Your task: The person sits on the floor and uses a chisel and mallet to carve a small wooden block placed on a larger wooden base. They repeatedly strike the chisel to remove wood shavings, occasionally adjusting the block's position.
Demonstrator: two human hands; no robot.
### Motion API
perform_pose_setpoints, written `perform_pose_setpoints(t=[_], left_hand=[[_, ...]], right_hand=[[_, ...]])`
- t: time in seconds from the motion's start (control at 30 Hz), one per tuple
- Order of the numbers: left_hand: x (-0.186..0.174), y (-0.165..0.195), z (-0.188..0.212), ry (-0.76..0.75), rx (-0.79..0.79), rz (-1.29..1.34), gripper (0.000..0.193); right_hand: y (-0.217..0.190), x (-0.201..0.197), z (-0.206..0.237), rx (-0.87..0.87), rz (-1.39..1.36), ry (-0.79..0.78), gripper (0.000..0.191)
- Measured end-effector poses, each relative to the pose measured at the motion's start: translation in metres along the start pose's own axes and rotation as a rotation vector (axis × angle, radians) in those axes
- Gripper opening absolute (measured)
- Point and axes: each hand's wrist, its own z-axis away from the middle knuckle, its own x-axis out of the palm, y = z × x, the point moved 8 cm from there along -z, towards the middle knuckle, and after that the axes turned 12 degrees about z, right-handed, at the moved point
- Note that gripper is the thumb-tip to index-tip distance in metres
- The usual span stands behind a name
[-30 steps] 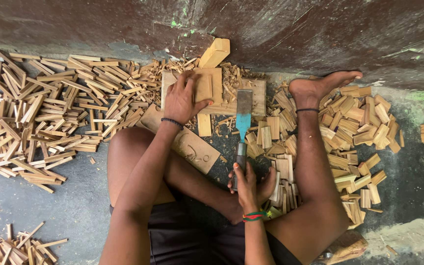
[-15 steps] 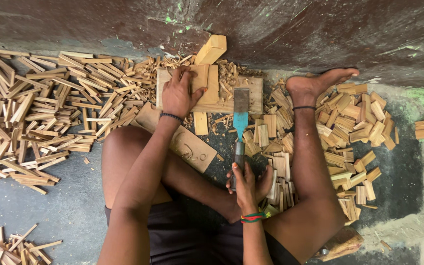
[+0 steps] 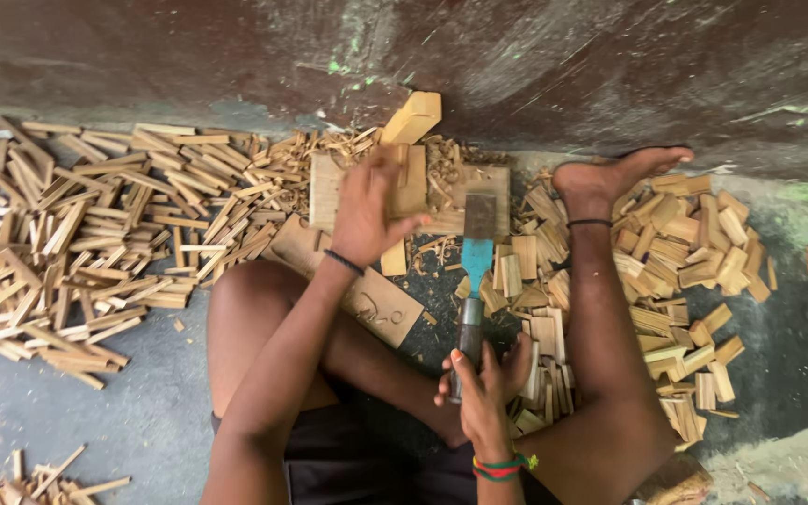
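Chiselling is the step in hand: left hand [image 3: 367,210] presses the wooden block [image 3: 411,182] on the board [image 3: 329,192] (fingers curled over it), right hand [image 3: 483,379] wraps the chisel [image 3: 475,271], needing steady aim.

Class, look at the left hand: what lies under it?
Under the left hand a small wood piece rests on a flat board with shavings behind. The palm covers most of the piece, so its lower end is hidden.
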Motion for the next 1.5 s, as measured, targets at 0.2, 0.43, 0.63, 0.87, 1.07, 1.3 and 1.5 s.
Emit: perform_pose_setpoints(t=[0.2,0.43,0.63,0.87,1.07,1.3,1.5], left_hand=[[0.046,0.07,0.004,-0.276,0.229,0.33,0.053],[0.086,0.083,0.025,-0.51,0.264,0.264,0.029],[0.077,0.076,0.019,-0.402,0.261,0.302,0.037],[0.064,0.072,0.02,-0.359,0.258,0.301,0.035],[0.066,0.07,0.018,-0.351,0.244,0.312,0.035],[0.066,0.068,0.017,-0.327,0.265,0.32,0.033],[0.073,0.058,0.015,-0.361,0.123,0.304,0.039]], right_hand=[[-0.015,0.016,0.018,-0.013,-0.027,-0.118,0.03],[-0.013,0.032,0.037,0.098,-0.033,-0.133,0.03],[-0.028,0.032,0.033,0.073,0.008,-0.135,0.029],[-0.035,0.038,0.034,0.073,0.027,-0.158,0.031],[-0.042,0.038,0.034,0.074,0.035,-0.156,0.033],[-0.041,0.038,0.031,0.095,0.045,-0.16,0.034],[-0.038,0.036,0.027,0.124,0.028,-0.19,0.032]])
